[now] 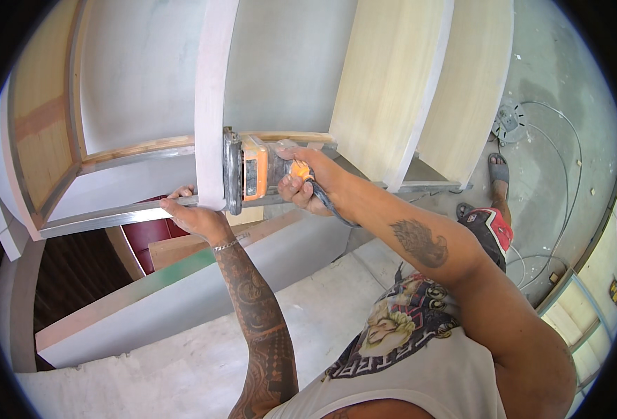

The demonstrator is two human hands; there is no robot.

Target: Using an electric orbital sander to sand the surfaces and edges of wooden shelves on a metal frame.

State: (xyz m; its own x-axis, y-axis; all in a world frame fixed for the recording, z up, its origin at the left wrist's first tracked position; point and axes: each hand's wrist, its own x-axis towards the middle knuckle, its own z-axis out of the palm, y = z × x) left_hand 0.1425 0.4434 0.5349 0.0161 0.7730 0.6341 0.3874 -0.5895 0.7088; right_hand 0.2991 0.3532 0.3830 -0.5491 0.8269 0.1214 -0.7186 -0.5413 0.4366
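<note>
In my right hand (307, 174) is an orange and black power sander (255, 167), its cord running back under my wrist. The sander is turned on its side, its dark pad against the right side of a pale pinkish upright board (212, 91). My left hand (198, 218) is closed around a metal rail (106, 221) at the lower end of that board, with fingertips showing on the rail's far side. Both the board and the rail belong to a large shelf-like wooden frame. The face of the sanding pad is hidden against the board.
More pale wooden panels (392, 84) stand to the right in the frame. Below lie a long white board (204, 279) and a dark red object (144, 244). At the right, another person's sandalled foot (498, 171), a round grey device (509, 122) and loose cables (567, 140) are on the floor.
</note>
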